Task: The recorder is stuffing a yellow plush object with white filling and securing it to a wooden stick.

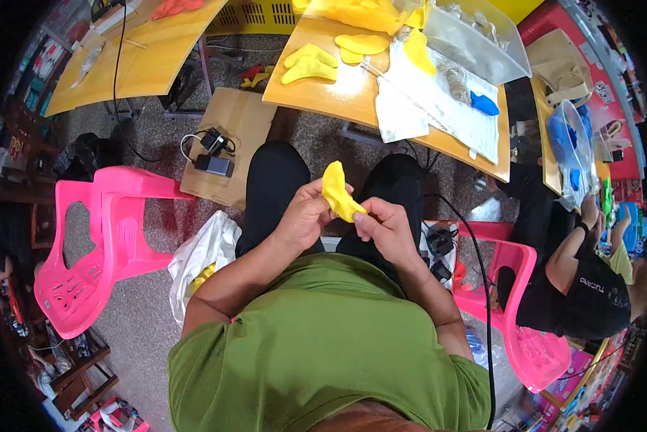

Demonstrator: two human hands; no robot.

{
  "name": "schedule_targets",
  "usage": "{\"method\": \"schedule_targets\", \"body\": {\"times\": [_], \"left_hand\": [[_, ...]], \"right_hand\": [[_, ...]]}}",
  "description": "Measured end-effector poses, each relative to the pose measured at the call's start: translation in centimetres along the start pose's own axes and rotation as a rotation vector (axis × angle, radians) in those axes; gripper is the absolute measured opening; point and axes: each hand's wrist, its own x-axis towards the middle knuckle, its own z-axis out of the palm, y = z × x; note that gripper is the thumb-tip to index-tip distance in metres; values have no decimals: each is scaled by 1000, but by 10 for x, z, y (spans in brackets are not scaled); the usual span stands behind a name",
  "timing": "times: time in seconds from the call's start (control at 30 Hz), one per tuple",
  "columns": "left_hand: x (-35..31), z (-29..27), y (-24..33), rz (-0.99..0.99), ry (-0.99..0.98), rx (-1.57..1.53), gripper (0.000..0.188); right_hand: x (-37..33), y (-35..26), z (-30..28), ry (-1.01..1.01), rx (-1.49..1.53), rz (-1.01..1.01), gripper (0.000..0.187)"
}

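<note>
Holds a small, curved yellow fabric piece in midair above the lap, on the near side of the table, pinching its left edge in the nearly closed left hand with fingers passing behind, and gripping its lower right tip between thumb and curled fingers of the right hand. Faces that table, laden with flat yellow fabric pieces, white sheets, a small blue piece and a clear plastic bin. Has a pink plastic chair at left, beside cardboard bearing black power adapters.
</note>
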Motion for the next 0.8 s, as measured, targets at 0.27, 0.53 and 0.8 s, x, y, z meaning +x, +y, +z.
{"method": "schedule_targets", "body": {"times": [0.27, 0.53, 0.8], "left_hand": [[10, -6, 4, 86, 98, -38, 19], [24, -22, 19, 3, 95, -79, 27], [30, -29, 39, 5, 45, -241, 34]], "right_hand": [[27, -2, -28, -424, -205, 134, 16], [147, -14, -98, 722, -1194, -639, 10], [175, -11, -120, 772, -1466, -522, 3]]}}
